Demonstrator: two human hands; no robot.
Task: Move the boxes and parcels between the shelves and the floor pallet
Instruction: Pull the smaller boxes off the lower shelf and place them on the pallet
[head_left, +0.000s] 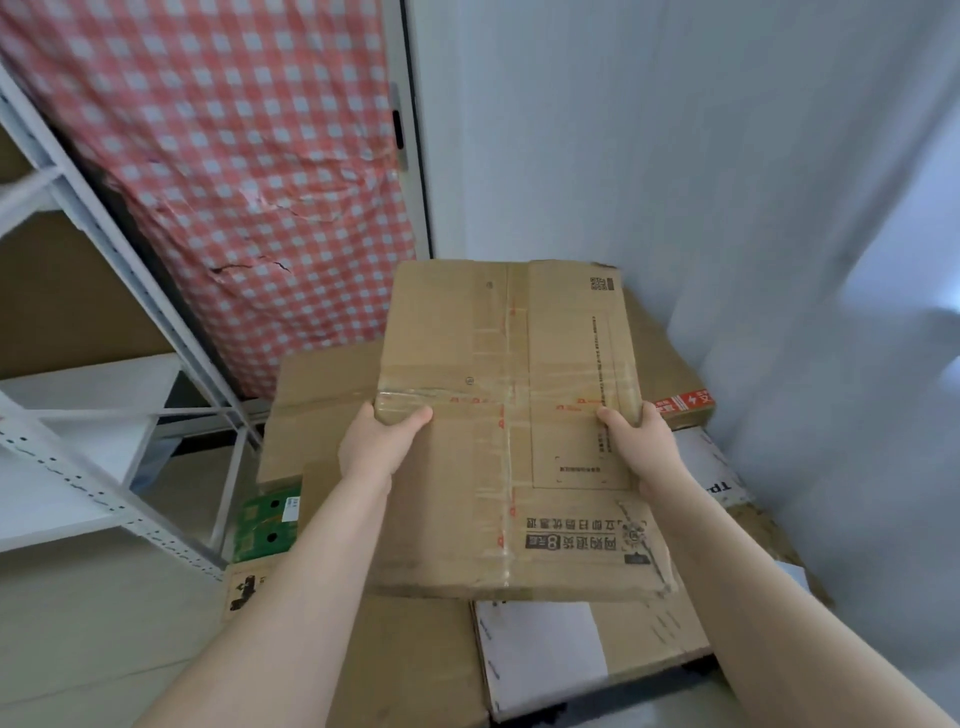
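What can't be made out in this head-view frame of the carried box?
Head view only:
- Pallet: hidden under the stacked boxes.
- Fingers of left hand and right hand: behind the held box; only thumbs show.
- Green box: mostly under the stacked boxes.
- Shelf: blurred, cut by the left edge.

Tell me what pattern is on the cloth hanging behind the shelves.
Red and white checks on the cloth, seen best in the head view.

The held cardboard box (467, 338) bears upside-down Chinese print with a large 8.
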